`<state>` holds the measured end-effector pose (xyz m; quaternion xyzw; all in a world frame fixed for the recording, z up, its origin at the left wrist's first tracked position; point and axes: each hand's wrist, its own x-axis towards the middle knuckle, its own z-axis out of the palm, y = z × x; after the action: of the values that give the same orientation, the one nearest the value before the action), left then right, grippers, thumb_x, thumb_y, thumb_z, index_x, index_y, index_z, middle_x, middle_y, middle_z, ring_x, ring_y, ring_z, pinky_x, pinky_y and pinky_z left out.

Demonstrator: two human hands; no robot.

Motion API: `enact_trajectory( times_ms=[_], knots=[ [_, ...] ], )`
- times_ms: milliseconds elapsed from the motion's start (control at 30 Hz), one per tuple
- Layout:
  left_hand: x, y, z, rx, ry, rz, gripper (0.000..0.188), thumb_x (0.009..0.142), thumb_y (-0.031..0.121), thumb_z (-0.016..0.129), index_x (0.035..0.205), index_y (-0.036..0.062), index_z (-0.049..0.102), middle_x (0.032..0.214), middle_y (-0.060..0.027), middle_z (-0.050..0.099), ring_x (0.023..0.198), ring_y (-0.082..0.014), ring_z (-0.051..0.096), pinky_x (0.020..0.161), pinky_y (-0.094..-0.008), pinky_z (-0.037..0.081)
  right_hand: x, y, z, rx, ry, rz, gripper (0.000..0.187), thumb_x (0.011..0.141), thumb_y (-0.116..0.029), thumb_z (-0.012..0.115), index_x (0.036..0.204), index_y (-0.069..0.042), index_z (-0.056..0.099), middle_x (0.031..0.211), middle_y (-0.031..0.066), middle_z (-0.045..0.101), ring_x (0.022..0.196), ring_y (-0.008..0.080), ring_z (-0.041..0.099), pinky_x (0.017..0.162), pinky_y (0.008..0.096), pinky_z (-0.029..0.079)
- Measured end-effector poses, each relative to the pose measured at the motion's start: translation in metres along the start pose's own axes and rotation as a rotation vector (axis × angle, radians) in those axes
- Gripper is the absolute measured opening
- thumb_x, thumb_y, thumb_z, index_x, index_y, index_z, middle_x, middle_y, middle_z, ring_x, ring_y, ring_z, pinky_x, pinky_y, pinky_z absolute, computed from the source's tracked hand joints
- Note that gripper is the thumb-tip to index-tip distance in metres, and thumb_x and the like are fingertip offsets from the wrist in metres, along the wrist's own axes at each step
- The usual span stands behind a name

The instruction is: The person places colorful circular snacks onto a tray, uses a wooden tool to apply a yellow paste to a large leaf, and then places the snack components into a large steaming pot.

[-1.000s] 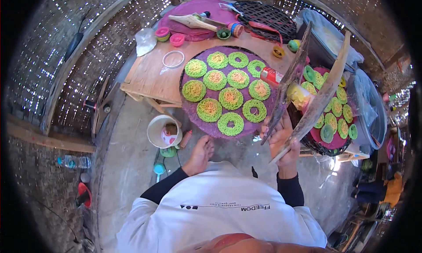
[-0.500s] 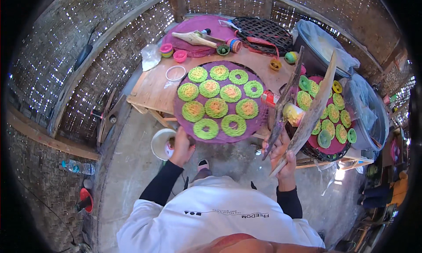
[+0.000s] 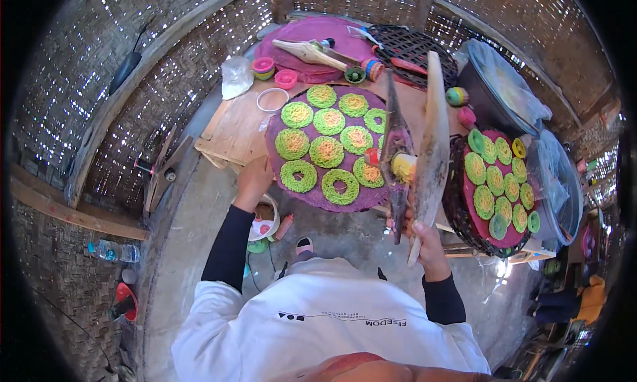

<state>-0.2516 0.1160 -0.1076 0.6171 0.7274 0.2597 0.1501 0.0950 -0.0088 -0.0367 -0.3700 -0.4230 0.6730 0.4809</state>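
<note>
My left hand (image 3: 254,181) is closed at the left edge of a round purple tray (image 3: 279,195). Several lacy green rounds, some with yellow-orange centres and others ring-shaped, lie on the tray (image 3: 326,152). My right hand (image 3: 428,244) is wrapped round the lower ends of a wooden hand press (image 3: 434,146), two long levers standing nearly upright. Between the levers sit a red cylinder (image 3: 372,157) and a pale cup with yellow dough (image 3: 403,167). The press is above the tray's right side and hides part of it.
A second tray (image 3: 513,234) with green rounds and small cups is at right, beside large lidded tubs (image 3: 488,93). Pink cups (image 3: 286,78), a white ring (image 3: 273,99) and a plastic bag (image 3: 237,76) lie on the table (image 3: 229,126). A bucket (image 3: 274,205) stands below.
The purple tray has turned clockwise with its rounds. My left hand has moved up along its left edge. The press in my right hand has shifted left and stands more upright.
</note>
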Motion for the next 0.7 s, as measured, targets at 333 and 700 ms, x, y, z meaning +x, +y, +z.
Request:
enact_trajectory(
  times_ms=[333, 700],
  knots=[
    [0.067, 0.079, -0.076, -1.415, -0.069, 0.203, 0.065, 0.083, 0.044, 0.049, 0.129, 0.0033, 0.029, 0.118, -0.0076, 0.042, 0.104, -0.0205, 0.042, 0.085, -0.0339, 0.037, 0.082, -0.048, 0.043, -0.198, -0.26, 0.347, 0.061, 0.074, -0.031, 0.062, 0.119, 0.003, 0.038, 0.097, 0.0113, 0.056, 0.08, 0.0152, 0.057, 0.069, 0.0239, 0.046],
    [0.1, 0.076, -0.069, -2.475, -0.874, 0.628, 0.082, 0.075, 0.065, 0.04, 0.128, 0.0033, 0.031, 0.126, -0.0119, 0.041, 0.121, -0.0331, 0.032, 0.101, -0.044, 0.025, 0.147, -0.067, 0.042, -0.266, -0.416, 0.671, 0.055, 0.087, -0.046, 0.041, 0.119, -0.002, 0.041, 0.099, 0.0109, 0.055, 0.082, 0.0168, 0.055, 0.072, 0.0296, 0.046]
  ],
)
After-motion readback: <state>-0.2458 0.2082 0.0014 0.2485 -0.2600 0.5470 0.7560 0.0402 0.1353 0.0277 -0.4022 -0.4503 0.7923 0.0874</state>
